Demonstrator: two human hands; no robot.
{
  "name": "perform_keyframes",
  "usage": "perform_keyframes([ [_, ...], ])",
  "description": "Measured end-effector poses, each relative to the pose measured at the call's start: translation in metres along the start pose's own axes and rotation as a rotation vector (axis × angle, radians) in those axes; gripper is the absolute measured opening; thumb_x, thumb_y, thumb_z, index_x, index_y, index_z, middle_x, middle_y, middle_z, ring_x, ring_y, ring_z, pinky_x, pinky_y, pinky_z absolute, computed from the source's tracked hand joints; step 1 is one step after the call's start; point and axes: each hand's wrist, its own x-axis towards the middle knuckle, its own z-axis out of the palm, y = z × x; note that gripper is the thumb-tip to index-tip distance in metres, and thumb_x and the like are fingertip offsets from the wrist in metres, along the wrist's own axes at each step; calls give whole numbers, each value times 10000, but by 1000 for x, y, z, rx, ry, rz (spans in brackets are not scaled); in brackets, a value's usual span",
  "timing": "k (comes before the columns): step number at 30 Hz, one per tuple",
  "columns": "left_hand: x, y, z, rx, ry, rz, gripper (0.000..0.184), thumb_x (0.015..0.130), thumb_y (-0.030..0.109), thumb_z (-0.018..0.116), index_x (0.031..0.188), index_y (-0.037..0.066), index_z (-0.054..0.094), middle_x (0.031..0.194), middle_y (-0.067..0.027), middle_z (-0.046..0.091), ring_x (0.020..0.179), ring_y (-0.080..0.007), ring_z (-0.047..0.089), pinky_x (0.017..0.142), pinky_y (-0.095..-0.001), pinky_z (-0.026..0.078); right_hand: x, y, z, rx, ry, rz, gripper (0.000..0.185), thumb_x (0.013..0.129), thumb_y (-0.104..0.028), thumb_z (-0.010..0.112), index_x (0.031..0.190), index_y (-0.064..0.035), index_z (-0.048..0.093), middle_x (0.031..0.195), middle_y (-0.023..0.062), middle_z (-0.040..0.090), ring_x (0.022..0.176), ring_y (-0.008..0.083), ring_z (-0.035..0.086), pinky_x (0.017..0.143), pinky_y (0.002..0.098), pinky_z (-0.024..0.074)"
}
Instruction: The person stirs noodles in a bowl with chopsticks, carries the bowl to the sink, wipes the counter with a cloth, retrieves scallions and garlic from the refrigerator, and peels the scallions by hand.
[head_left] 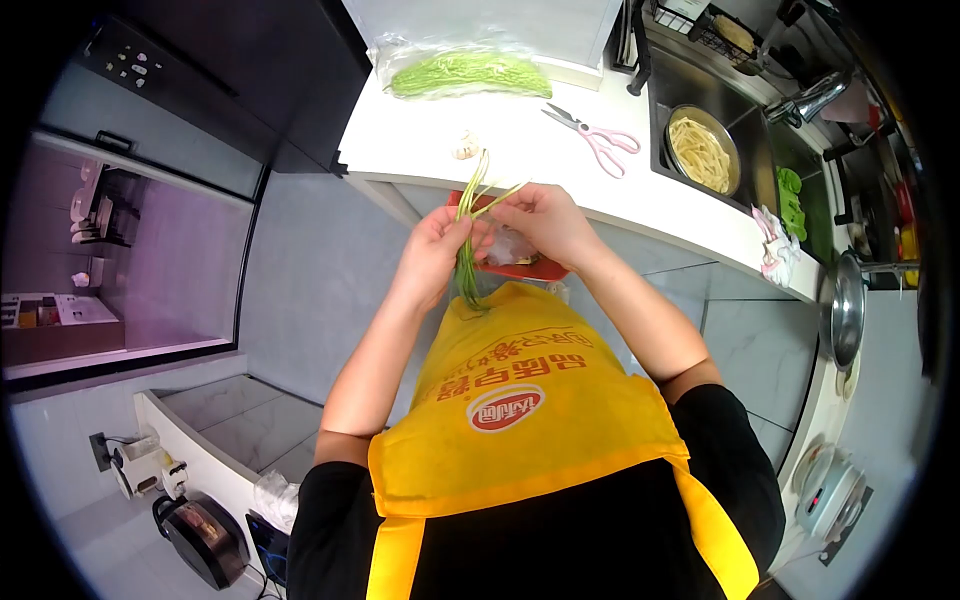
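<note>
A thin bunch of scallions (466, 272) hangs in front of the yellow apron, its pale ends pointing up toward the counter. My left hand (436, 250) is closed around the middle of the bunch. With its fingers pinched, my right hand (545, 222) grips one stalk that slants off to the right near the pale ends. Directly below both hands is a red bin (545, 270) with a clear plastic bag in it, partly hidden by my hands and the apron. A garlic bulb (466, 146) lies on the counter just beyond the scallion ends.
On the white counter (400, 145) lie pink-handled scissors (600, 140) and a plastic bag of long green vegetables (470, 75). To the right, the sink (735, 95) holds a bowl of pale strips (700, 152) and green leaves (790, 203). A cloth (776, 246) hangs at the counter edge.
</note>
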Motion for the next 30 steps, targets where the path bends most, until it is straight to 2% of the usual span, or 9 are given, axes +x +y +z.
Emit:
perform_keyframes([
  [6, 7, -8, -9, 79, 2, 0, 155, 983, 144, 482, 972, 11, 560, 853, -55, 625, 761, -128, 598, 703, -259, 506, 8, 27, -12, 198, 40, -17, 157, 907, -138, 616, 949, 9, 654, 814, 23, 654, 702, 72, 578, 612, 218, 466],
  [8, 9, -11, -14, 86, -9, 7, 150, 981, 142, 484, 952, 16, 559, 837, -52, 623, 743, -126, 587, 697, -260, 499, 6, 28, -17, 387, 53, -41, 155, 918, -152, 606, 949, -7, 649, 841, 16, 647, 724, 65, 570, 638, 213, 464],
  [14, 8, -12, -15, 121, -45, 16, 143, 977, 138, 496, 903, 30, 555, 778, -27, 603, 682, -101, 528, 655, -234, 447, -3, 26, -26, 459, 39, -46, 153, 938, -143, 581, 980, -4, 629, 847, 5, 643, 754, 59, 573, 671, 207, 466],
  [18, 6, -12, -14, 202, -30, 40, 143, 977, 139, 491, 924, 23, 557, 766, -11, 574, 682, -89, 510, 656, -234, 433, -4, 27, -26, 465, 74, -71, 158, 952, -147, 557, 986, -6, 620, 851, 11, 644, 754, 64, 574, 671, 215, 469],
  [21, 5, -13, -14, 205, -25, 23, 139, 978, 134, 490, 910, 29, 552, 758, -3, 562, 667, -83, 496, 636, -224, 423, 0, 31, -29, 646, 58, -115, 153, 971, -153, 525, 967, -15, 592, 868, 28, 642, 763, 90, 592, 673, 231, 485],
  [23, 4, -14, -14, 190, -31, 11, 137, 977, 131, 492, 900, 34, 549, 755, 0, 558, 653, -79, 486, 621, -215, 416, -5, 18, -25, 948, 45, -88, 141, 984, -156, 505, 955, -29, 559, 886, 45, 636, 746, 112, 596, 681, 245, 498],
  [27, 5, -18, -18, 199, -23, 19, 139, 979, 133, 484, 899, 37, 546, 761, -2, 556, 664, -82, 484, 626, -223, 417, 4, 34, -34, 1014, -58, -151, 121, 989, -148, 493, 942, -46, 537, 904, 54, 631, 722, 115, 584, 689, 253, 503],
  [30, 3, -19, -29, 214, 15, 17, 142, 979, 134, 482, 895, 38, 546, 763, -5, 559, 675, -86, 490, 633, -229, 422, 7, 32, -50, 1004, 47, -237, 98, 986, -129, 497, 937, -57, 541, 892, 51, 625, 707, 105, 568, 677, 255, 500],
])
